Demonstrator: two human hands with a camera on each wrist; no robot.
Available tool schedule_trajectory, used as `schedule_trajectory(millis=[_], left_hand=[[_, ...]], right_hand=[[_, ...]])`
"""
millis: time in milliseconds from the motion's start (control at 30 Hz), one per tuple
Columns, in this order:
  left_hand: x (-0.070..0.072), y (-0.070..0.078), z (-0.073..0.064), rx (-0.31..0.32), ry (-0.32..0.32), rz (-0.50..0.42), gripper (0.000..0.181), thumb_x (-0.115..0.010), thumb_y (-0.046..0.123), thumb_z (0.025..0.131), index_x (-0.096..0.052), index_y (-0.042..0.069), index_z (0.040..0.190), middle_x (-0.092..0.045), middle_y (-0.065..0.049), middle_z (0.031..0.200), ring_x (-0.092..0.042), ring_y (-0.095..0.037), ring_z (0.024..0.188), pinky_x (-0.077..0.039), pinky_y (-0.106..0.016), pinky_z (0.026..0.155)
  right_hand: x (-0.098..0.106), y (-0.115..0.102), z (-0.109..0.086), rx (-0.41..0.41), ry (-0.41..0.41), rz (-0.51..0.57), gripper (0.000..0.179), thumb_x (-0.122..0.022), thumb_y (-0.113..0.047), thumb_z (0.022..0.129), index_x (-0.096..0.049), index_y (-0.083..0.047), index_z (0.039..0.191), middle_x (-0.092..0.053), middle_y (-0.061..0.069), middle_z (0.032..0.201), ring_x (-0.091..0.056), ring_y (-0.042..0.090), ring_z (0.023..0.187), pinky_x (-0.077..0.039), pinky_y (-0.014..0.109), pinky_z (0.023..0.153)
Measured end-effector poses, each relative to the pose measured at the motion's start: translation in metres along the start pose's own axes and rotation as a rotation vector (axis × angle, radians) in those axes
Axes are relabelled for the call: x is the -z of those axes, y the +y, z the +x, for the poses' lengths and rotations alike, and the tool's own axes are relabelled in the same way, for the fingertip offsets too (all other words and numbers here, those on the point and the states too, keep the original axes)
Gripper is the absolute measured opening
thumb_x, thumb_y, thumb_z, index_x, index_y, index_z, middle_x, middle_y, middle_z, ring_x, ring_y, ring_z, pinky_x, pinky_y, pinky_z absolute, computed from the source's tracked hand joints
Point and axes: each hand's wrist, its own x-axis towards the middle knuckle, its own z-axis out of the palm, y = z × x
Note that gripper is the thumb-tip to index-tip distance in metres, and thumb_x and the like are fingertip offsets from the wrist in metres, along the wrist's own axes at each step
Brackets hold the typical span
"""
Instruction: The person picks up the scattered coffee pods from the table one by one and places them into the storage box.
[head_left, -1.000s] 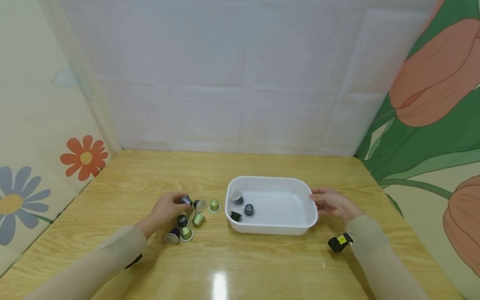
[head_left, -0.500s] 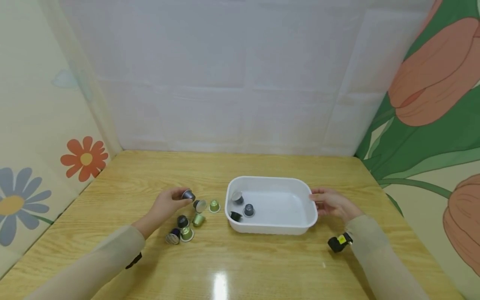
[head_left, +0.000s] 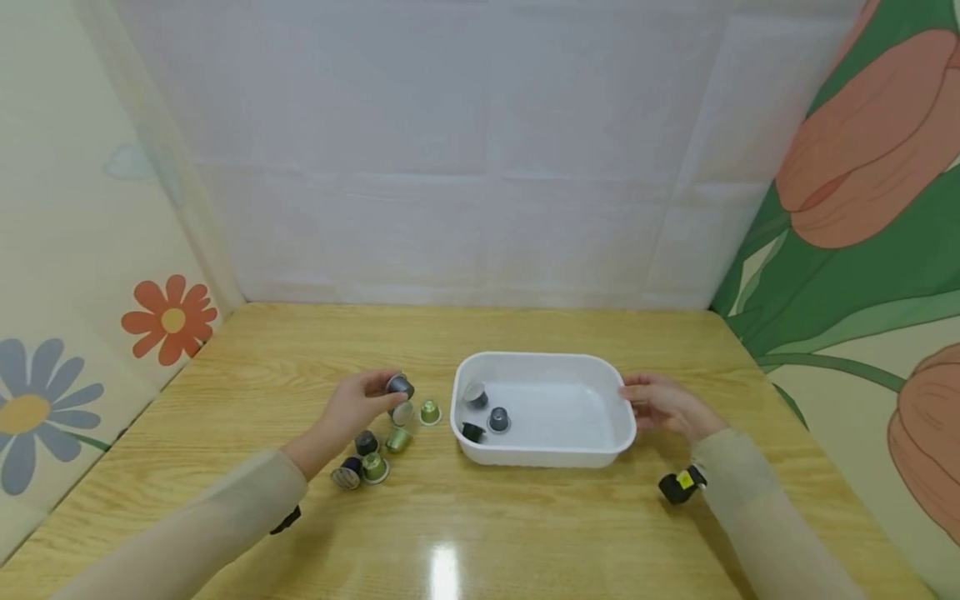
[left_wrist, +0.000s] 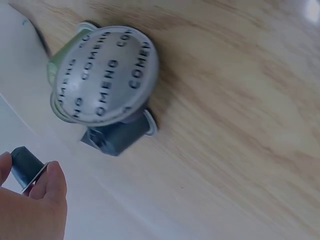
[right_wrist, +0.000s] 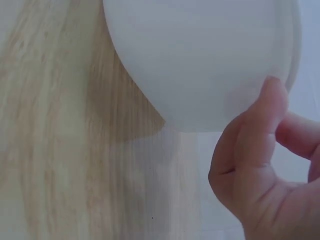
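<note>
In the head view my left hand (head_left: 354,408) pinches a dark grey coffee capsule (head_left: 401,385) between thumb and fingers, raised over the loose capsules. The left wrist view shows this grey capsule (left_wrist: 26,167) at the fingertips. Below and around the hand lie a dark capsule with a pale lid (head_left: 402,414), green capsules (head_left: 398,439), a black capsule (head_left: 366,442) and a dark purple one (head_left: 348,473). My right hand (head_left: 667,406) grips the right end of a white plastic tub (head_left: 543,457). In the right wrist view its fingers (right_wrist: 272,100) meet the tub's rim.
Inside the tub, at its left end, are a silver-grey capsule (head_left: 476,395), a dark grey capsule (head_left: 498,419) and a black capsule (head_left: 472,432). Another green capsule (head_left: 430,412) stands just left of the tub. The wooden table (head_left: 525,533) meets a white cloth backdrop (head_left: 480,167).
My left hand has lifted the grey capsule from the left side of the group and carried it right, toward the tub. The right hand and the tub have stayed in place.
</note>
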Motion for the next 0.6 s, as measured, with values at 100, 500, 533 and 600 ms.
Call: schedule_trajectory(millis=[100,500,533,600], left_hand=[[-0.005,0.005,0.000,-0.001,-0.004,-0.011,0.048,-0.067,0.013,0.097,-0.053,-0.008,0.137,-0.063,-0.026,0.131,-0.062,-0.038,0.121,-0.050,-0.049,0.104],[-0.022,0.021,0.001,0.024,-0.019,-0.097,0.046,-0.068,0.011,0.096,-0.055,-0.008,0.135,-0.063,-0.025,0.131,-0.062,-0.038,0.121,-0.048,-0.049,0.106],[-0.024,0.022,0.001,0.021,-0.018,-0.103,0.045,-0.069,0.010,0.095,-0.056,-0.008,0.134,-0.064,-0.025,0.130,-0.062,-0.038,0.120,-0.050,-0.048,0.104],[-0.029,0.025,0.001,0.011,-0.018,-0.120,0.044,-0.069,0.007,0.094,-0.057,-0.010,0.133,-0.064,-0.026,0.129,-0.063,-0.038,0.119,-0.051,-0.047,0.103]], right_hand=[[0.000,0.001,-0.003,0.004,0.014,-0.016,0.039,-0.054,-0.012,0.103,-0.041,0.007,0.134,-0.062,-0.001,0.089,-0.062,0.011,0.078,-0.060,0.026,0.068],[-0.002,0.005,-0.006,0.044,-0.049,0.001,0.047,-0.053,-0.009,0.102,-0.033,0.009,0.140,-0.066,-0.003,0.084,-0.064,0.008,0.072,-0.058,0.023,0.062],[-0.002,0.005,-0.006,0.043,-0.056,0.009,0.046,-0.053,-0.008,0.102,-0.032,0.009,0.140,-0.066,-0.002,0.084,-0.064,0.008,0.072,-0.058,0.023,0.062],[-0.002,0.005,-0.005,0.041,-0.059,0.019,0.045,-0.053,-0.007,0.102,-0.033,0.008,0.140,-0.066,-0.002,0.085,-0.064,0.008,0.073,-0.058,0.023,0.062]])
